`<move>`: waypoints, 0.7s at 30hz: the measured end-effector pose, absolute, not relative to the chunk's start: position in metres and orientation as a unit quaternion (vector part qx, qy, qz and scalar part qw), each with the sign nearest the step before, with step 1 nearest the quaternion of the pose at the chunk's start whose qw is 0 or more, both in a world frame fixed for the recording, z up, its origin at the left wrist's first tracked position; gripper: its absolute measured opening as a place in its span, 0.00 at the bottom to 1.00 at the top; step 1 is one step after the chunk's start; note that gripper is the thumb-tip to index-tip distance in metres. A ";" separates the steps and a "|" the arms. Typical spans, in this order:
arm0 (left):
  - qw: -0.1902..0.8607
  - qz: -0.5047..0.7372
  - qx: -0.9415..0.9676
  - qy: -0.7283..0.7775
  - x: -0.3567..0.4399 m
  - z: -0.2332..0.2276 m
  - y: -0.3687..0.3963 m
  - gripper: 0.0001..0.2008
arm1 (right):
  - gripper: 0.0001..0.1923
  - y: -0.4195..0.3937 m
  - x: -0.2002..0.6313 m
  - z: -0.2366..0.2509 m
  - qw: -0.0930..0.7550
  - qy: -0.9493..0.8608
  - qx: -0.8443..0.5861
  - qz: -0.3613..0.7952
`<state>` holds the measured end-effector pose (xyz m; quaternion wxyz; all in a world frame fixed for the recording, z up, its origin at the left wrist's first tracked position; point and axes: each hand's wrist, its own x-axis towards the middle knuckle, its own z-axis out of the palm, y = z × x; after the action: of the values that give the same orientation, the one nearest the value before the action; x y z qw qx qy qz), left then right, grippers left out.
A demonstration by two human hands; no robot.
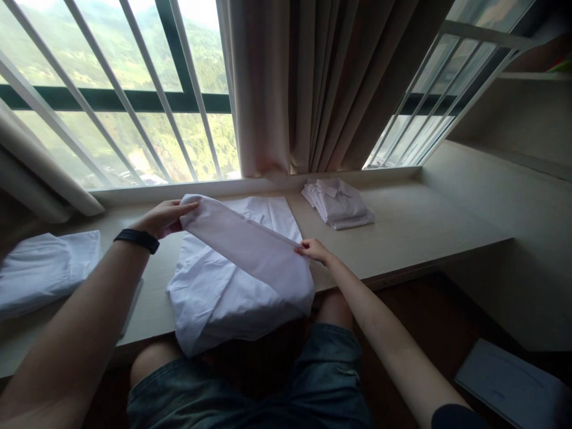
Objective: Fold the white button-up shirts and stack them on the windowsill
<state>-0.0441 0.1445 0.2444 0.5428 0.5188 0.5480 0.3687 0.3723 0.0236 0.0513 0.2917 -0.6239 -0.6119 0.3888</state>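
A white shirt (214,298) lies spread on the desk in front of me, its lower part hanging over the front edge above my lap. One long sleeve (241,238) is lifted and stretched slantwise across the shirt's body. My left hand (167,217), with a dark band on the wrist, is closed on the sleeve's upper left end. Farther right, my right hand (314,250) pinches the sleeve's edge between thumb and fingers. The sleeve hides part of the shirt under it.
A stack of folded white shirts (342,202) sits at the back right of the desk (429,214). More folded white cloth (49,268) lies at the left. Barred windows and a curtain (268,89) stand behind. A pale flat box-like thing (509,381) is at lower right.
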 end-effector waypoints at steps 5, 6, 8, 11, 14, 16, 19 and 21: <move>0.612 0.334 0.474 0.538 -0.052 0.193 0.150 0.21 | 0.21 0.020 0.379 0.028 0.196 -0.632 -0.717 0.220; 0.610 0.340 0.464 0.545 -0.051 0.184 0.150 0.19 | 0.20 0.016 0.380 0.023 0.185 -0.637 -0.719 0.205; 0.603 0.359 0.450 0.552 -0.048 0.167 0.152 0.18 | 0.17 0.008 0.380 0.013 0.204 -0.639 -0.714 0.200; 0.577 0.401 0.442 0.558 -0.045 0.148 0.154 0.20 | 0.17 -0.001 0.382 0.002 0.265 -0.630 -0.691 0.236; 0.556 0.433 0.432 0.563 -0.044 0.137 0.158 0.26 | 0.20 -0.004 0.384 -0.001 0.331 -0.609 -0.663 0.282; 0.549 0.452 0.424 0.560 -0.044 0.133 0.163 0.28 | 0.22 -0.005 0.384 0.001 0.352 -0.598 -0.655 0.298; 0.541 0.479 0.411 0.556 -0.039 0.128 0.176 0.29 | 0.22 -0.008 0.382 0.008 0.381 -0.575 -0.646 0.326; 0.544 0.486 0.408 0.549 -0.032 0.124 0.187 0.30 | 0.22 -0.011 0.380 0.012 0.414 -0.543 -0.635 0.361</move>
<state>-0.0319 0.1871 0.1244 0.5445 0.4076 0.5487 0.4862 0.3804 -0.0106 0.0119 0.4144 -0.6347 -0.5434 0.3608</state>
